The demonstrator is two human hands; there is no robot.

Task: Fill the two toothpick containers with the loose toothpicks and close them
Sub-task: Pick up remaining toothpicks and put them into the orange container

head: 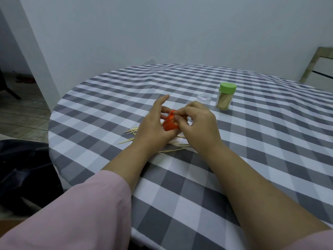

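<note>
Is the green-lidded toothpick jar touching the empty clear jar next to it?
Apart. The head view shows a strip of checked tablecloth between the green-lidded jar and the clear jar.

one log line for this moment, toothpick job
both hands: left hand and right hand hold orange lid | green-lidded container: full, closed | loose toothpicks: on table

my round table, grey-white check cloth | pale wall behind table | tiled floor left of table | wooden frame right of table
</note>
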